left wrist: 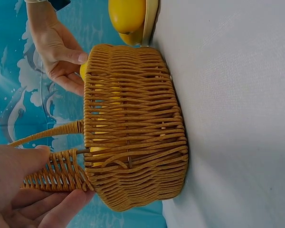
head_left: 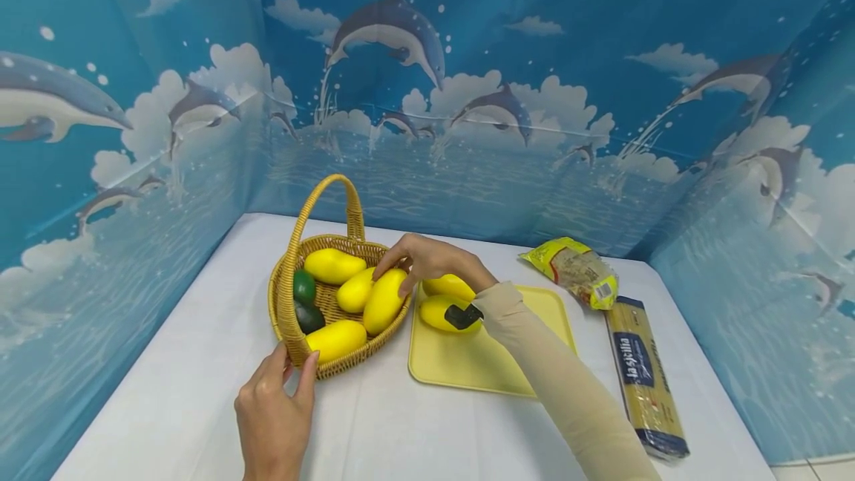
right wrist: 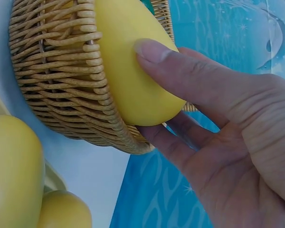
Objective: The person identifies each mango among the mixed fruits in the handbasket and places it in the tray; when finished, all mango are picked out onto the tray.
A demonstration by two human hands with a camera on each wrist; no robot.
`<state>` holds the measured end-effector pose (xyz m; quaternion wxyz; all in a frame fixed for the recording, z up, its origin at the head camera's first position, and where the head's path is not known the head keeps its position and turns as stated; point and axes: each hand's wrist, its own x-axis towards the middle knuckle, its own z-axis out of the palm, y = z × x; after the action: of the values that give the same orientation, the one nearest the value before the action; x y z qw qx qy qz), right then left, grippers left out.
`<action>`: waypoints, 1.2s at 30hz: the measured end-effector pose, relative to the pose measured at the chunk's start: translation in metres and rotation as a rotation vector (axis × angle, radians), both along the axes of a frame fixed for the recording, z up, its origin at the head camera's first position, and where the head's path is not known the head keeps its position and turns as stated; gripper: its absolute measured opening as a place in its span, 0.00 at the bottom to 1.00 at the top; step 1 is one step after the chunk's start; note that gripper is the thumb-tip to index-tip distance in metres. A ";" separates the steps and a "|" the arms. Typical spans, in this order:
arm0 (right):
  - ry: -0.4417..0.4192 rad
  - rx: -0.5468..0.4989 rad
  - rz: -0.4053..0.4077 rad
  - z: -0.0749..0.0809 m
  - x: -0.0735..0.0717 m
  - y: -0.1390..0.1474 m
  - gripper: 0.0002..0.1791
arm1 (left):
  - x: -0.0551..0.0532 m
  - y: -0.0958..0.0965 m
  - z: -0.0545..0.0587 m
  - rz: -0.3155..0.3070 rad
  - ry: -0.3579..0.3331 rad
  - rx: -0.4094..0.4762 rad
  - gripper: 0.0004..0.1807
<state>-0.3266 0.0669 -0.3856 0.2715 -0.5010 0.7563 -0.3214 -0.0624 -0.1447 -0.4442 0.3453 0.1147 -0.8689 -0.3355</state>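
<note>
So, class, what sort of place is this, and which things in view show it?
Probably a staged tabletop set rather than a working kitchen: a dolphin-print backdrop hangs around a white-covered table, on which stands a wicker basket with mango-like yellow fruits inside.

Yellow bag (head_left: 576, 271) beside a long blue-ended packet (head_left: 646, 381) on white cloth (head_left: 381, 433) — behind, a dolphin-print backdrop (head_left: 414, 169)

six yellow fruits (head_left: 382, 310), two green ones (head_left: 303, 286), one wicker basket (left wrist: 147, 109), one yellow tray (head_left: 467, 362), one plastic bag (head_left: 576, 272) and one pasta packet (head_left: 645, 381) share one table (head_left: 374, 429) before me.
</note>
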 end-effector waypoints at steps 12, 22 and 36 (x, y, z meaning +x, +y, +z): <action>0.022 -0.024 -0.056 0.011 0.002 0.010 0.27 | -0.001 0.001 0.001 0.001 -0.026 0.001 0.22; 0.055 -0.122 -0.121 0.024 0.016 0.033 0.26 | -0.001 0.002 0.001 -0.003 -0.018 0.007 0.22; 0.060 -0.152 -0.258 0.013 0.047 0.080 0.24 | 0.001 0.003 0.001 0.006 -0.010 -0.004 0.22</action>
<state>-0.2797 0.1473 -0.3730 0.1664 -0.4282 0.7956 -0.3949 -0.0619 -0.1415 -0.4430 0.3421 0.1185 -0.8710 -0.3322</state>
